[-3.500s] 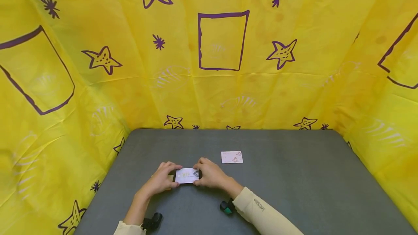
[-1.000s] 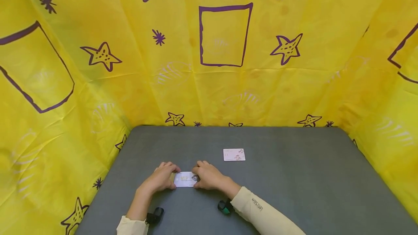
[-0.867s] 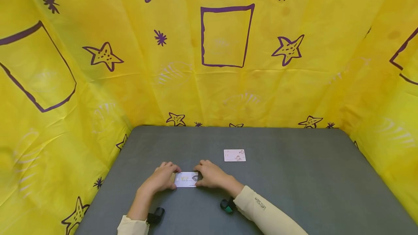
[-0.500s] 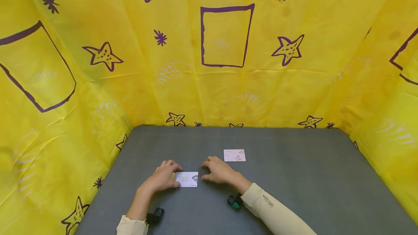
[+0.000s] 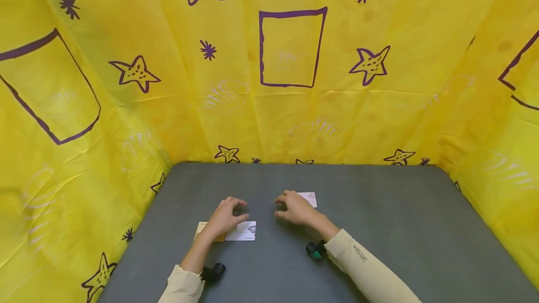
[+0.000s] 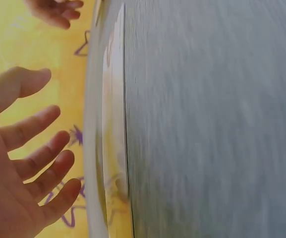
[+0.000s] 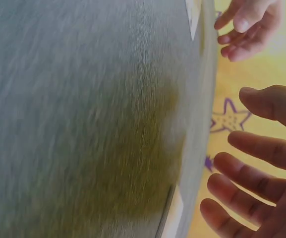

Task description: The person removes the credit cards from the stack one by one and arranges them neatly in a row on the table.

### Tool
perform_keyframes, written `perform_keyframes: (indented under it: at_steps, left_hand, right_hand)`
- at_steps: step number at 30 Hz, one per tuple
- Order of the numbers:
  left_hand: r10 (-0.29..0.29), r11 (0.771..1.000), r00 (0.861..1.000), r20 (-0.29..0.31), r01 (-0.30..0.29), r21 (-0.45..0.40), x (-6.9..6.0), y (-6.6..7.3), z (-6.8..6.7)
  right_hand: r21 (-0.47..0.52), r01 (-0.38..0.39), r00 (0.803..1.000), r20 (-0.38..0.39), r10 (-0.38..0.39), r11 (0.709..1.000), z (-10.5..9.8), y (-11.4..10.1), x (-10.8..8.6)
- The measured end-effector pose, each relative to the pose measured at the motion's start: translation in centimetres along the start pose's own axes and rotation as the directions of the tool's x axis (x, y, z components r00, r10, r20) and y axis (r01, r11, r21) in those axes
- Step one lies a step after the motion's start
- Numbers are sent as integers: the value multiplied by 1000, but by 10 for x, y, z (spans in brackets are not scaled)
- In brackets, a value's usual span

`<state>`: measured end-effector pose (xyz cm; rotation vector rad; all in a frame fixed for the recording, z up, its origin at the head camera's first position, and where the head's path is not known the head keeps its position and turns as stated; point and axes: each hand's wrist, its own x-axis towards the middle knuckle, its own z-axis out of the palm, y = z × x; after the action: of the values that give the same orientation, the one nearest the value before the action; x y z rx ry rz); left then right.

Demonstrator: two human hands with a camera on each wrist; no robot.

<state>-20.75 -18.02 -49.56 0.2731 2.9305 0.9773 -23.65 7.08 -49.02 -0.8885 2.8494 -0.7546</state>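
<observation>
On the grey table lies a white VIP card (image 5: 246, 233), printed side up. Immediately left of it, a yellow-orange card (image 5: 200, 227) shows partly from under my left forearm. My left hand (image 5: 225, 219) hovers over these two cards, its fingers relaxed and parted, holding nothing; the left wrist view (image 6: 24, 163) also shows it apart from them. Farther back, a pale card with a reddish print (image 5: 310, 198) is half hidden behind my right hand (image 5: 296, 208). That hand is loosely spread too, with nothing between thumb and fingers in the right wrist view.
A dark grey table (image 5: 379, 237) extends on both sides of the hands. Yellow cloth (image 5: 290, 120) printed with starfish encloses its back and sides. A black camera band (image 5: 214, 272) sits on the left wrist, another band (image 5: 315, 249) on the right.
Both hands have let go of the VIP card, which stays on the table. My right hand moved right and back toward the pale card; my left hand lifted rightward, uncovering the yellow-orange card.
</observation>
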Motion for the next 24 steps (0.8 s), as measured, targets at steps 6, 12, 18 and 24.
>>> perform_keyframes:
  at_steps: [6, 12, 18, 24]
  left_hand:
    - [32, 999, 999, -16, -33, -30, 6, 12, 13]
    - [110, 994, 994, -27, -109, 28, 16, 23, 27]
    - [138, 990, 990, 6, -138, 14, 24, 33, 33]
    - [166, 986, 985, 36, -165, -34, 29, 46, 35]
  right_hand:
    - [69, -54, 998, -37, 57, 996, -5, 14, -4]
    - [123, -104, 990, -82, 115, 987, -14, 30, -8]
    - [118, -116, 985, -117, 130, 986, -21, 43, -12]
    - [112, -146, 982, -105, 158, 983, -25, 56, -15]
